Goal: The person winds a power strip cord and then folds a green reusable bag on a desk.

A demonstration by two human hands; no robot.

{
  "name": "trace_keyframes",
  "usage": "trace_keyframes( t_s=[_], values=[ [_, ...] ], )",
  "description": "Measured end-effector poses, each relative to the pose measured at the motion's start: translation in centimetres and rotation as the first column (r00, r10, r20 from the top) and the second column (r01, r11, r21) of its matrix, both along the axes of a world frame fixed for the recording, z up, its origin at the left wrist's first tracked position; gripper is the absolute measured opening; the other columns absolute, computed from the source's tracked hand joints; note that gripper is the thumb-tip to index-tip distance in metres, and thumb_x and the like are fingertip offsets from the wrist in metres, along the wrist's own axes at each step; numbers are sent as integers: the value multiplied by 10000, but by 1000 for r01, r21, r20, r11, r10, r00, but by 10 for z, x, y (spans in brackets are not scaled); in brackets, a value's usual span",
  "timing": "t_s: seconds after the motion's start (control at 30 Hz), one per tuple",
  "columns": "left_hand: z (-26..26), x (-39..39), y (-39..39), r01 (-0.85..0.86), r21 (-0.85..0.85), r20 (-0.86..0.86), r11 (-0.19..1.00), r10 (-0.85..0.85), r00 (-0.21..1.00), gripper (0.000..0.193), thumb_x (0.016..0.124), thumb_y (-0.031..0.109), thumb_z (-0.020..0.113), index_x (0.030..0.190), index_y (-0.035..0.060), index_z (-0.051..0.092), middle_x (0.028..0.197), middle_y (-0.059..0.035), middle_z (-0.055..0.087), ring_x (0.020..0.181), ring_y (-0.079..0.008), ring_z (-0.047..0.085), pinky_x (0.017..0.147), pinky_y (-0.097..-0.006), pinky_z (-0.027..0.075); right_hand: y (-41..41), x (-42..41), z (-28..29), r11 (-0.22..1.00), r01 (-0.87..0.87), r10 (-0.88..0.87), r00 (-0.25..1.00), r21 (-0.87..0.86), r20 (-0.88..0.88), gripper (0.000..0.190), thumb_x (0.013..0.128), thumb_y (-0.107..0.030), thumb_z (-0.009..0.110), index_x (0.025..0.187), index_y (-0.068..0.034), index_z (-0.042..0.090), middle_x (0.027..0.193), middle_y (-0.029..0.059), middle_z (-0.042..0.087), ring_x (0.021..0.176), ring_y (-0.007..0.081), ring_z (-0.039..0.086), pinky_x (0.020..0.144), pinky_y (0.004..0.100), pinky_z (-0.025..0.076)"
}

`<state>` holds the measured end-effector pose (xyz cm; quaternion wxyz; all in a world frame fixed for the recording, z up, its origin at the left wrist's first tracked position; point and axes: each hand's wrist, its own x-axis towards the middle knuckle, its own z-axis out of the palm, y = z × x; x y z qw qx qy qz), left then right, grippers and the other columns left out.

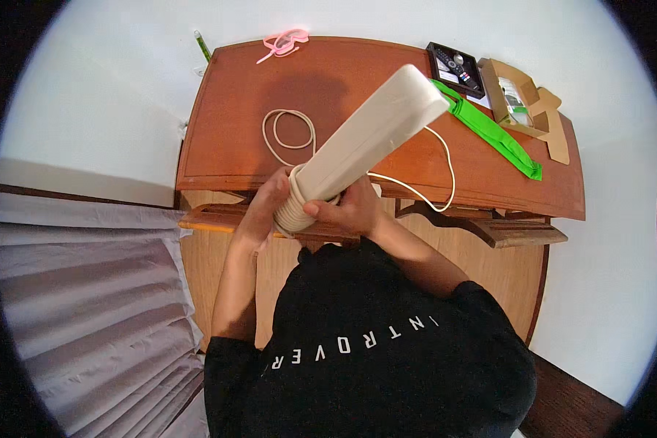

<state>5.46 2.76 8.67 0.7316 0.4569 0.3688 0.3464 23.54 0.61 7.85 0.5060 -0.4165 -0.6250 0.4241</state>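
A long white bar, which looks like a power strip (372,131), is held up at a slant above the table's near edge. Its far end points to the upper right. Beige cable (294,216) is wound in several turns around the end near me. My left hand (265,205) wraps the left side of these turns. From the right, my right hand (353,208) grips the bar, its thumb against the windings. A loose loop of the cable (290,128) lies on the tabletop to the left. Another stretch of cord (450,175) curves out on the right and dips past the table edge.
The wooden table (224,120) bears pink goggles (287,41), a dark tray (455,68) with a remote control, an open cardboard box (512,98) and a folded green cloth (493,134). Wooden chairs (503,232) stand at the near edge. A grey curtain (93,290) hangs left.
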Motion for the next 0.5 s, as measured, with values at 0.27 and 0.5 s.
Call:
trace_keyframes(
  t_s=[0.27, 0.5],
  values=[
    [3, 3, -9, -15, -170, 42, 985, 23, 999, 665, 809, 508, 578, 1219, -11, 512, 1047, -117, 602, 952, -179, 600, 830, -282, 472, 10, 7, 7, 990, -131, 135, 987, -45, 88, 572, 741, -490, 735, 1065, -32, 622, 986, 168, 659, 927, 312, 645, 806, 388, 507],
    [-14, -2, -6, -149, -125, 17, 981, 152, 988, 679, 779, 503, 563, 1213, -18, 516, 1058, -129, 601, 956, -196, 604, 831, -306, 478, 17, 8, 14, 974, -133, 180, 944, -182, 276, 572, 732, -407, 781, 1103, -10, 603, 1026, 133, 657, 960, 233, 636, 826, 362, 506]
  ],
)
